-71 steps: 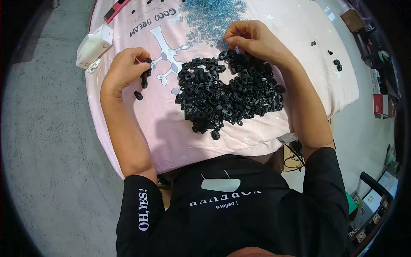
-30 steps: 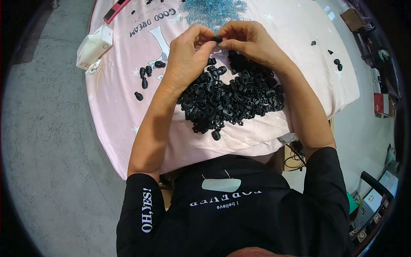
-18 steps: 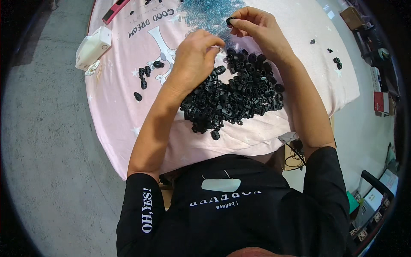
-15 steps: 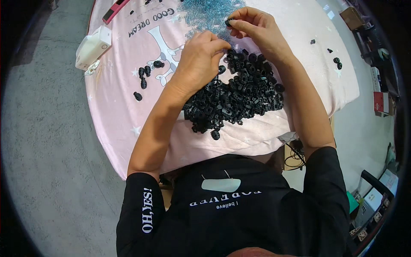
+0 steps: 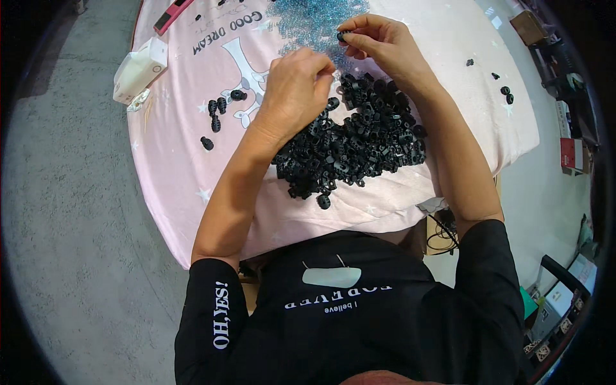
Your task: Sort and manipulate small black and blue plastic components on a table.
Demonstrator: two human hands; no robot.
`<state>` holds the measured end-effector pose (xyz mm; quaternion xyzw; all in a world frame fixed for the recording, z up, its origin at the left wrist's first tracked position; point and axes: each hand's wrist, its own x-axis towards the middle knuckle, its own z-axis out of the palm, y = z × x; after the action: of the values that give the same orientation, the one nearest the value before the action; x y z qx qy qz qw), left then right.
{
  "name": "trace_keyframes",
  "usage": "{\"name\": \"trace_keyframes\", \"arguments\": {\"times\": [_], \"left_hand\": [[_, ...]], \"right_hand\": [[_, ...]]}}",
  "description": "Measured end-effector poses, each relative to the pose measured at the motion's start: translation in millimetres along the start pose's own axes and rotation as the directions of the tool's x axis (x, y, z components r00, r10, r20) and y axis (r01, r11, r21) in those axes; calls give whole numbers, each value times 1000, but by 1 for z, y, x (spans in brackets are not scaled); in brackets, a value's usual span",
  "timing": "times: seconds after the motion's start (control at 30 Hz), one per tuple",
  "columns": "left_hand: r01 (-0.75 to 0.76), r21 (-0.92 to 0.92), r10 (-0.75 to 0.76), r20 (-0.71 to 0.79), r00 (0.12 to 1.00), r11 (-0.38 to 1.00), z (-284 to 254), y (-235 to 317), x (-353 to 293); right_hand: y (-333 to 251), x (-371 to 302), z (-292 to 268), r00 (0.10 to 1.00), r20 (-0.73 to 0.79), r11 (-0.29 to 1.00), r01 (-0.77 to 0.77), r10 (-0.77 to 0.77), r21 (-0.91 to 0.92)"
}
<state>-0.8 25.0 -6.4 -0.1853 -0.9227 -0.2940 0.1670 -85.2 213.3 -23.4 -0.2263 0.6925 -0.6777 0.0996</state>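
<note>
My right hand (image 5: 391, 50) pinches a small black plastic cord-lock piece (image 5: 341, 36) between thumb and fingertips, over the near right side of a heap of shiny bluish, spring-like bits (image 5: 314, 25). Close by on the left, my left hand (image 5: 296, 83) is closed, thumb against fingers, at the near edge of that heap. What its fingertips hold, if anything, is hidden. Below both hands lies a large pile of black plastic cord-lock parts (image 5: 359, 138). Several assembled black cord locks (image 5: 216, 123) lie on the cloth to the left.
A pink printed cloth (image 5: 173, 199) covers the table. At its left edge stands a white tissue pack (image 5: 142, 69), with a red-pink bar-shaped object (image 5: 172, 16) behind it. A few loose black parts (image 5: 507, 94) lie at the right. Boxes (image 5: 570, 154) stand beyond the table.
My left hand has drawn slightly left, its thumb pulling back from the near edge of the bluish heap. My right hand keeps its pinch on the black piece, almost in place.
</note>
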Motion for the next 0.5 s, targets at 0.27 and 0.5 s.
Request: {"name": "trace_keyframes", "arguments": {"times": [0.27,0.5], "left_hand": [[-25,120,27,-12,1000,992,5,-1,-2],[80,13,-80,-36,996,997,-9,-4,-1]], "right_hand": [[-1,-1,3,999,31,999,-20,22,-50],[-1,-2,5,996,32,996,-81,82,-49]]}}
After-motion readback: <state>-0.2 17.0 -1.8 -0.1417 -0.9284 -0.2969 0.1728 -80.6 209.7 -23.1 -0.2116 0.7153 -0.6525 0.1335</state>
